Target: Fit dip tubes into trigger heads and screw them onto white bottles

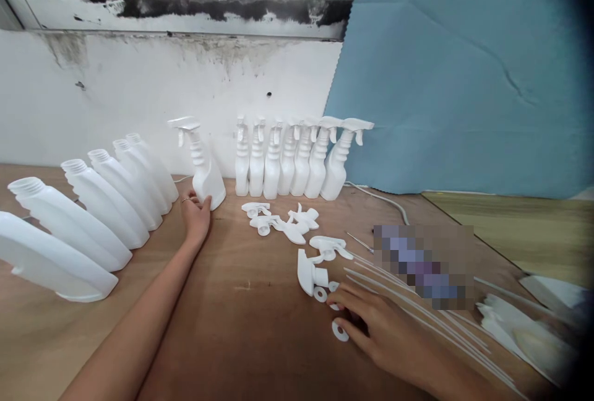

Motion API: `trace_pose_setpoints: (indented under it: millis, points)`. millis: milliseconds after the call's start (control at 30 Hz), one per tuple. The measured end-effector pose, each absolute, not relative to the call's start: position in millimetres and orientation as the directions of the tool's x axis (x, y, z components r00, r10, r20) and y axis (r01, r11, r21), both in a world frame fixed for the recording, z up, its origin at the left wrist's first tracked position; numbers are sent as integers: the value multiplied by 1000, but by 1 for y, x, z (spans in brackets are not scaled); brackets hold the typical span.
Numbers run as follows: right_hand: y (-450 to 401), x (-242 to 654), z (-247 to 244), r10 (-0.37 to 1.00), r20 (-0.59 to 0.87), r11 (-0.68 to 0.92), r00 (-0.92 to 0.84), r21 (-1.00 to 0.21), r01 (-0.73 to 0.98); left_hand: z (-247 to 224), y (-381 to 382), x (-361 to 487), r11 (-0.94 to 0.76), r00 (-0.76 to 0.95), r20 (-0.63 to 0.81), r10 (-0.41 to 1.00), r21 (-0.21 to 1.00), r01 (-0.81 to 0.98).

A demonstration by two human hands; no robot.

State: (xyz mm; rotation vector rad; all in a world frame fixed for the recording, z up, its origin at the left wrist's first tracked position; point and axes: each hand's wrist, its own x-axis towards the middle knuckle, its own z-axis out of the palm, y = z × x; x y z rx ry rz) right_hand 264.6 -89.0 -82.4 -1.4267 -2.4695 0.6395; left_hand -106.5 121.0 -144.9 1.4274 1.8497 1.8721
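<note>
The left hand (pixel 195 215) rested open against the capped spray bottle (pixel 204 169) near the desk's (pixel 241 327) far edge, steadying it upright, while the right hand (pixel 375 327), holding nothing, spread fingers over loose washers (pixel 340 331) beside a trigger head (pixel 309 274).

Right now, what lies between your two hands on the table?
In the head view, only bare wooden table lies between left hand and right hand.

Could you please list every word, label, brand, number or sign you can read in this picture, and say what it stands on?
None can be read.
The white spray bottles by the wall and the open bottles at the left hand are blank.
The trigger heads and washers near the right hand bear no marks.
One patch on the table is blurred out.
</note>
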Motion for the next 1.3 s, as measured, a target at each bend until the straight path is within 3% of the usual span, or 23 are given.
trace_pose_setpoints:
  millis: [200, 433, 633, 800, 900, 1067, 1200, 1300]
  points:
    - [-93, 266, -75, 850, -61, 427, -524, -503, 751, -142, 165, -80, -216, -541, 549, 637, 801, 558]
    - [-90, 268, -80, 844, -70, 405, -532, -566, 718, -146, 189, -69, -283, -423, 595, 684, 750, 598]
    - [-86, 268, -85, 847, -56, 388, -529, -615, 686, -151, 188, -70, -330, -350, 601, 719, 738, 589]
    - [-84, 269, -88, 869, -84, 338, -488, -620, 708, -141, 159, -61, -403, -319, 690, 649, 668, 625]
    - [-83, 270, -87, 874, -110, 308, -473, -627, 715, -130, 119, -43, -539, -132, 766, 630, 553, 636]
    - [-82, 275, -81, 858, -154, 282, -491, -656, 700, -113, 24, 6, -822, 444, 722, 532, 314, 474]
    - [-80, 275, -79, 870, -176, 237, -460, -669, 705, -105, -25, 37, -867, 677, 544, 496, 275, 415]
    - [-79, 275, -81, 887, -182, 188, -424, -697, 692, -108, -32, 43, -827, 709, 428, 561, 328, 456]
